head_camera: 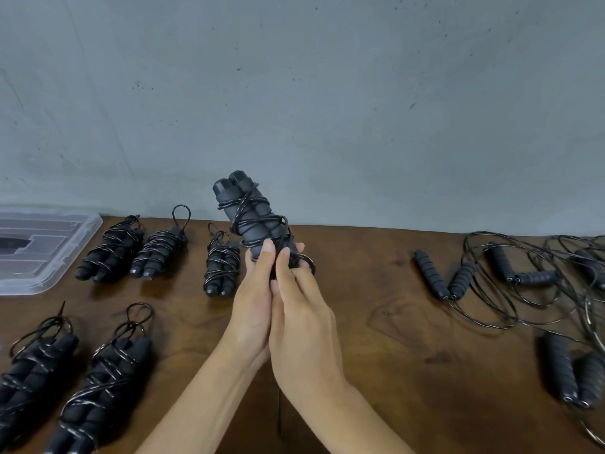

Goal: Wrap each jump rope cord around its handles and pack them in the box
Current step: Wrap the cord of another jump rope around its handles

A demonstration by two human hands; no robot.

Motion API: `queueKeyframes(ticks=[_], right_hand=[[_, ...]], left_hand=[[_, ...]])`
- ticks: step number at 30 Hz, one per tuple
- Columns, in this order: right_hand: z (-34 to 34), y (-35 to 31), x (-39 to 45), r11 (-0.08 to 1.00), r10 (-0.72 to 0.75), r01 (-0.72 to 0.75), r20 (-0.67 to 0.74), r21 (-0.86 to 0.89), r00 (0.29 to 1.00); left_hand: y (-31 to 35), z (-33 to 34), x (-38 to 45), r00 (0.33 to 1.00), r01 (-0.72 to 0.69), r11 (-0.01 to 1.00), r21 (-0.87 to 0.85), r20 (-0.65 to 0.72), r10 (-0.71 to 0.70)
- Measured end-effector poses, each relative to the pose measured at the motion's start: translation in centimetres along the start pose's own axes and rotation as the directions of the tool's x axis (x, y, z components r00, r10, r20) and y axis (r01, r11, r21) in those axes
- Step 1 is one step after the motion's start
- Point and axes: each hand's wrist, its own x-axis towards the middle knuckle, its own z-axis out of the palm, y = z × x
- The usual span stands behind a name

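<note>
I hold a pair of dark foam jump rope handles (244,208) upright above the table, their black cord wound round them in several turns. My left hand (252,299) grips the lower end of the handles. My right hand (301,309) presses against it and pinches the cord near a small loop (307,262) at the bottom. A strand of cord hangs down between my forearms. The clear plastic box (49,253) lies at the far left of the table.
Several wrapped rope bundles lie on the brown wooden table (376,339) to the left, such as the bundle (221,263) beside my hands. Unwrapped ropes with loose cords (523,290) are tangled on the right. A grey wall rises behind the table.
</note>
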Motion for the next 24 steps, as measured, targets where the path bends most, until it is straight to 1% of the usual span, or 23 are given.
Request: queueKeyframes(ticks=[5,7,12,16,20,24], right_hand=[[0.9,0.9,0.1,1.000,0.012,-0.012,0.055,0.001,0.998],[0.7,1.2,0.0,0.998,0.008,-0.003,0.086,-0.063,0.996],[0.4,2.2,-0.3,0.994,-0.031,0.035,0.042,-0.101,0.999],[0.4,2.5,-0.2,0.986,-0.076,0.081,0.035,-0.144,0.996],[0.4,2.7,-0.2,0.972,-0.116,0.120,0.029,-0.203,0.993],[0.7,2.2,-0.3,0.939,-0.127,0.127,0.022,-0.321,0.992]], left_hand=[[-0.1,0.0,-0.4,0.997,0.059,0.998,0.030,0.046,-0.061],[0.0,0.0,-0.4,0.996,0.062,0.998,0.030,0.057,-0.064],[0.7,0.3,-0.6,0.998,0.033,0.996,0.083,0.049,-0.037],[1.4,0.2,-0.7,0.995,0.037,0.994,0.100,0.086,-0.046],[2.0,0.4,-0.6,0.994,0.095,0.995,0.044,0.055,-0.097],[2.0,1.1,-0.5,0.988,0.152,0.988,0.013,0.018,-0.152]])
